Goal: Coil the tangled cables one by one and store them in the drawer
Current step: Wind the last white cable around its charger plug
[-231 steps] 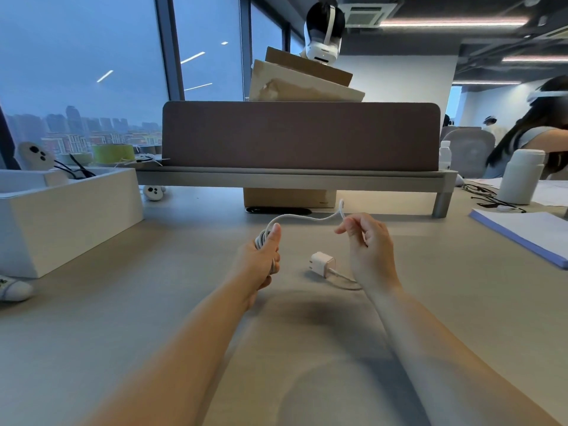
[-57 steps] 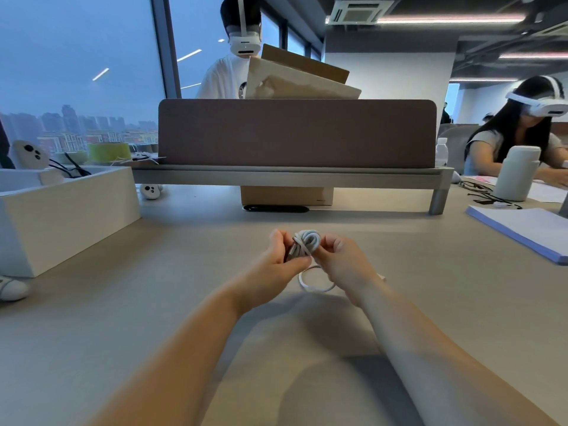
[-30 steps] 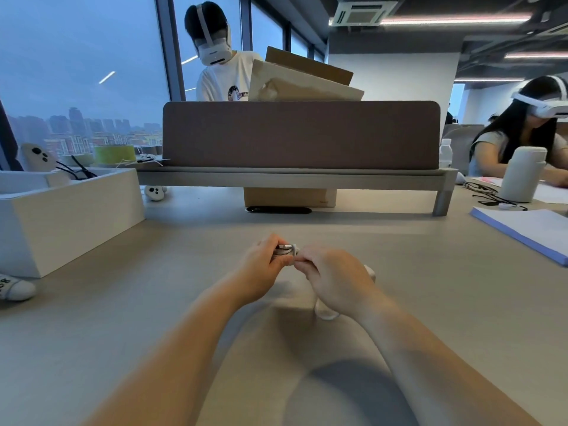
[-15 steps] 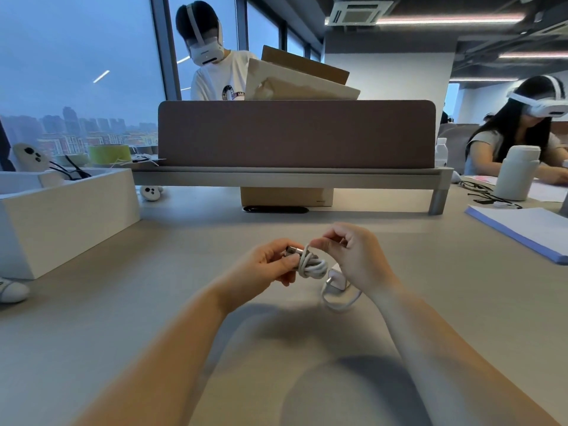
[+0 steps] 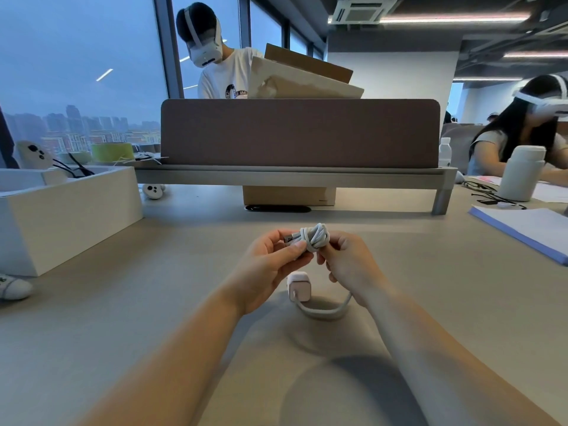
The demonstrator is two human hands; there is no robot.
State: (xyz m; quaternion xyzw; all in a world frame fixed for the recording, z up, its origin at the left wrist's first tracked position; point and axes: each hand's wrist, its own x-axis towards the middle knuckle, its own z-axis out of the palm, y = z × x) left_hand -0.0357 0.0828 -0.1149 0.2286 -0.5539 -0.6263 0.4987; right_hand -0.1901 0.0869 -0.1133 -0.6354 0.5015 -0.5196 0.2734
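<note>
Wrap looks tighter than half a second ago: coiled cable (image 5: 314, 239) is pinched between left hand (image 5: 270, 265) and right hand (image 5: 349, 264) above the desk (image 5: 123, 333), fingers (image 5: 296, 252) curled on it so it can't spring loose. Charger plug (image 5: 298, 286) dangles below, unstowed.

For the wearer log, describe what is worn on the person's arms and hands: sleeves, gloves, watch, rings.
Nothing worn shows. The left hand and right hand are ungloved, and no ring shows on the fingers in view. The left forearm and right forearm are uncovered down to the picture's lower edge: no sleeve, watch or bracelet.
</note>
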